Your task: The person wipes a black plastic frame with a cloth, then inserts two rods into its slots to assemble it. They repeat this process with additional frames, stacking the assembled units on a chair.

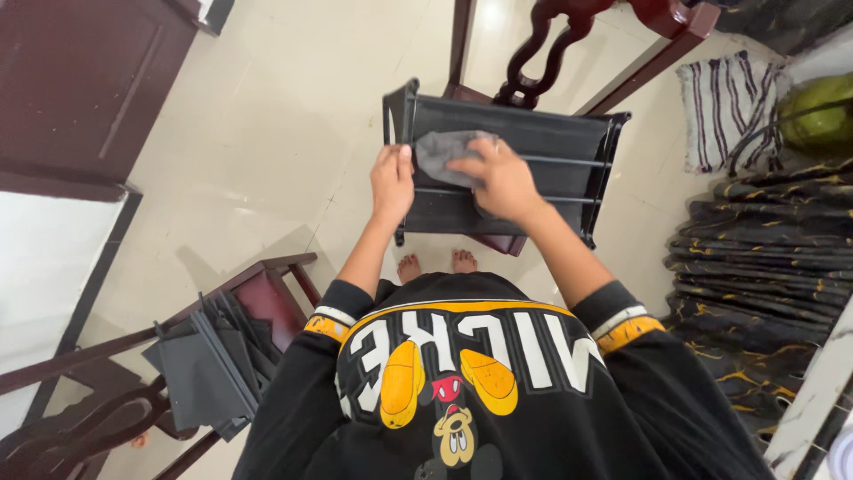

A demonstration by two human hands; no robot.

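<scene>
Now right hand (505, 180) presses grey cloth (447, 151) on black rack (569, 142).

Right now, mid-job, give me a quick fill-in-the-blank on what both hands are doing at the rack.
1. The right hand presses a grey ____ onto the black rack.
2. The left hand grips the rack's ____ end.
3. The rack rests on the seat of a dark wooden ____.
4. On the other chair, at lower left, lie dark grey ____.

Missing words: cloth; left; chair; panels
</scene>
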